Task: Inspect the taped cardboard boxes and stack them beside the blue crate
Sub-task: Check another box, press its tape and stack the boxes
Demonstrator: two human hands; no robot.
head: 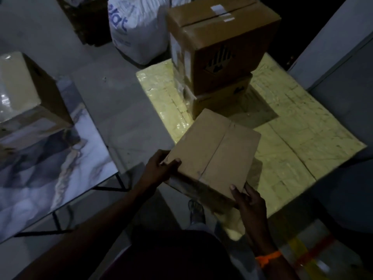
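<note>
Underside of the held box [214, 150] below the fingers [171, 164], and blurred print on the white sack [129, 27] far beyond them.

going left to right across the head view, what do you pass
cardboard box on the marble table → marble table → left hand → held cardboard box → right hand → yellow mat

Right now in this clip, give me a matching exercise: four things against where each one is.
Things:
1. held box
2. stacked boxes
3. white sack
4. orange wristband

Places:
A. on the yellow mat
B. on the right wrist
C. between both hands (left hand, right hand)
D. on the floor behind the mat

Pairs: 1-C, 2-A, 3-D, 4-B
</note>
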